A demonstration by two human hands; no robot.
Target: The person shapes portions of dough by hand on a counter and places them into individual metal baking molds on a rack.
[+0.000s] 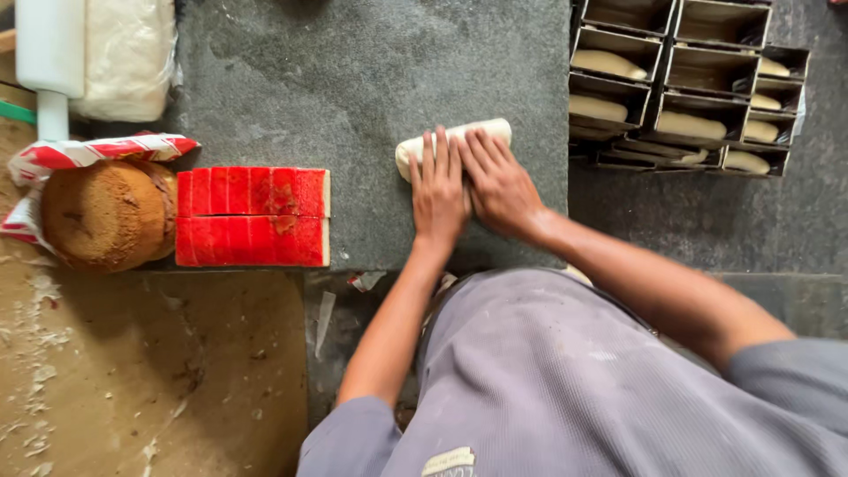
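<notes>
The rough dark grey stone counter [353, 79] fills the upper middle of the frame. At upper right sit stacked dark metal loaf tins [689, 84], several holding pale dough. At centre left lie two red-topped sliced cake blocks [252, 216], and beside them a round brown crumbly mound [106, 212].

The pale, elongated roll of dough [455, 137] lies at centre, just beyond both palms. The left hand [439, 190] and right hand [501, 181] rest flat and side by side, fingers spread over its near edge, pressing rather than gripping. Uneven pressure could likely leave the roll lopsided or stick it to the stone.
</notes>
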